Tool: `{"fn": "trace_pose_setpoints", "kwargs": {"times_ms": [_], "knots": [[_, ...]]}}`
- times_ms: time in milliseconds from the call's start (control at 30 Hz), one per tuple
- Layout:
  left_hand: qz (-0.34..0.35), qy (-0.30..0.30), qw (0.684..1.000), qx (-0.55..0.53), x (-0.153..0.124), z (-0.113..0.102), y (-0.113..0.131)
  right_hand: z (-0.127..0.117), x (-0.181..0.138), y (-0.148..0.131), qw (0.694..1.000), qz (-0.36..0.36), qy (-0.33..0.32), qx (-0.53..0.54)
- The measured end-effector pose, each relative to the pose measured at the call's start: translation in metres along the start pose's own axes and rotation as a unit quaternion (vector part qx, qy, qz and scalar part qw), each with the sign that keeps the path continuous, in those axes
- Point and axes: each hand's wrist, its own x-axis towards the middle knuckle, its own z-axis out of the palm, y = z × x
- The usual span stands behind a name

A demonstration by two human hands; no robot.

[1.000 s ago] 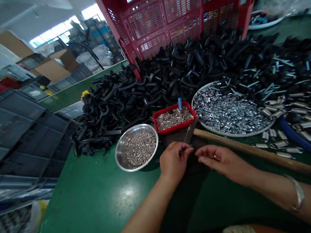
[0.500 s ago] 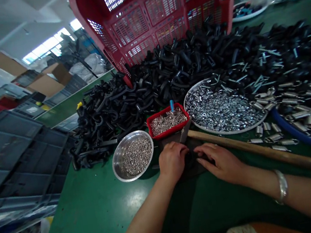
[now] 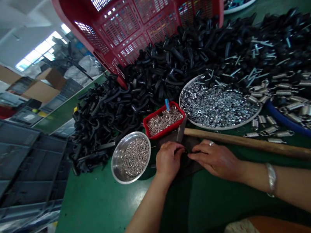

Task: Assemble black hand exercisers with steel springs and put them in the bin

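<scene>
My left hand (image 3: 169,161) is curled closed over a dark plate (image 3: 189,142) on the green table (image 3: 99,212), its fingertips pinched on something too small to name. My right hand (image 3: 215,159) lies beside it with fingers pressed together, touching the left fingertips at the same spot; a ring shows on one finger and a bracelet (image 3: 270,178) on the wrist. Just beyond the hands stand a red tray of small metal pins (image 3: 163,119), a steel bowl of small rings (image 3: 131,156) and a wide round dish of shiny washers (image 3: 216,103).
A wooden handle (image 3: 245,143) runs from the dark plate to the right. A big heap of black plastic parts (image 3: 166,71) spills from a tipped red crate (image 3: 142,16). Metal springs (image 3: 303,101) and a blue hose (image 3: 302,128) lie at right. Grey crates (image 3: 12,163) stand left.
The view has shifted so everything sits further left and higher. My right hand has closed in on the left one; their fingertips now meet over the dark plate.
</scene>
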Motion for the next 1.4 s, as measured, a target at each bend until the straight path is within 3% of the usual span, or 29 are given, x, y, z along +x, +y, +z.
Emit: {"fn": "trace_pose_setpoints", "kwargs": {"times_ms": [367, 700, 1033, 1133, 1233, 1333, 1400], "knots": [[-0.033, 0.024, 0.998, 0.053, 0.001, 0.004, 0.006, -0.002, 0.002, 0.000, 1.000, 0.008, -0.018, 0.020], [0.115, 0.040, 0.970, 0.212, -0.006, 0.006, 0.013, -0.007, 0.004, -0.003, 1.000, 0.012, -0.017, 0.000], [0.074, -0.006, 0.974, 0.213, -0.009, 0.004, 0.016, -0.002, 0.003, -0.001, 1.000, -0.008, 0.001, -0.009], [0.098, -0.009, 0.971, 0.217, -0.010, 0.000, 0.014, -0.014, 0.008, -0.002, 0.999, -0.023, -0.018, -0.034], [0.136, -0.001, 0.973, 0.185, -0.014, -0.009, 0.006, -0.042, 0.008, 0.002, 0.990, 0.019, -0.032, -0.136], [0.126, 0.067, 0.983, 0.119, -0.026, -0.019, -0.007, -0.071, -0.005, 0.015, 0.957, 0.104, -0.085, -0.256], [0.097, 0.103, 0.986, 0.086, -0.038, -0.024, -0.014, -0.080, -0.018, 0.026, 0.943, 0.119, -0.123, -0.286]]}}
